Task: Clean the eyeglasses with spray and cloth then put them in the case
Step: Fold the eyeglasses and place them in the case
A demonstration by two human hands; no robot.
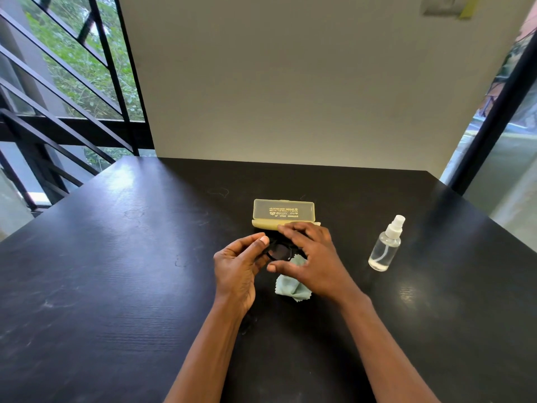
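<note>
Black-framed eyeglasses are held just above the dark table, between both hands. My left hand pinches the frame's left end with thumb and fingers. My right hand covers the right part of the frame from above, fingers curled over it. A pale green cloth lies crumpled on the table under and just in front of my right hand. The yellowish translucent case stands open right behind the hands, lid up. A clear spray bottle with a white nozzle stands upright to the right.
The black table spreads wide to the left and front. A white wall panel rises at the table's far edge. Black window frames and railings stand beyond the left edge, and a dark post at the right.
</note>
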